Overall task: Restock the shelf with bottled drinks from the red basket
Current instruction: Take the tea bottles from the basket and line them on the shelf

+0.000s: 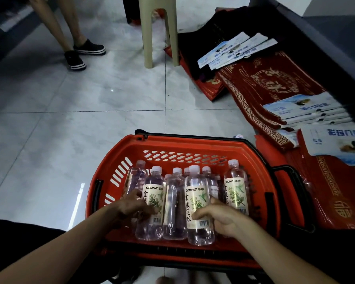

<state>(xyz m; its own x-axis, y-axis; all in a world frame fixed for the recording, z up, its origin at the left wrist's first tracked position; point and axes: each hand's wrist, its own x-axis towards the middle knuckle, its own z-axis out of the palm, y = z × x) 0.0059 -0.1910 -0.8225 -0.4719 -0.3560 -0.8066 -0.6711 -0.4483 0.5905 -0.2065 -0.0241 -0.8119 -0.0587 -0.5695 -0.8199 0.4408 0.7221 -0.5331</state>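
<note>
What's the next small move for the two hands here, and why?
Probably lift both bottles straight up out of the red basket. The left hand grips the left labelled bottle and the right hand grips the right labelled bottle. Both stand upright among close neighbours, so a vertical pull seems least likely to topple those.

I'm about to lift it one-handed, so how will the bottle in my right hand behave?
The bottle looks full to the neck, so probably heavy for its size. Its glossy label may feel slick under the right hand. Tall and narrow, it would likely tip without the neighbouring bottles.
</note>
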